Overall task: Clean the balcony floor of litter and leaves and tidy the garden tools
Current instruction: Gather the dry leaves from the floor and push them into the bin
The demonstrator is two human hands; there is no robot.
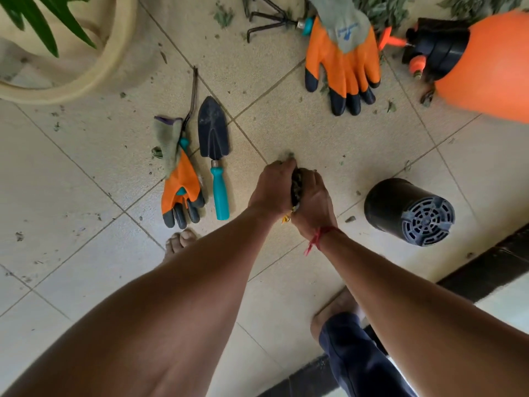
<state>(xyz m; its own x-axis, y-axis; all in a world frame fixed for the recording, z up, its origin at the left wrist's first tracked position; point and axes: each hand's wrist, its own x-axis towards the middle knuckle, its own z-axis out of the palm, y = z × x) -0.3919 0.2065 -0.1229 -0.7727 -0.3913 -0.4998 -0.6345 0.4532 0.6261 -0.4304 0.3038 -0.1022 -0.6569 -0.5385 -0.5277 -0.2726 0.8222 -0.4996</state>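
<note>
Beside trowel (pixel 214 138), left hand (pixel 272 187), right hand (pixel 313 203) clasp leaf clump (pixel 296 183).

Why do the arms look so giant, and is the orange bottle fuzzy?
Head view: the wide lens stretches the near arms huge; the sprayer at the corner is smeared and soft, the trowel sharp; light is even, shadows faint.

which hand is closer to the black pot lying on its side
Right. The right hand sits beside the black pot, bare tile between them. The left hand lies beyond the right one, farther from the pot, both cupping a clump of leaves.
</note>
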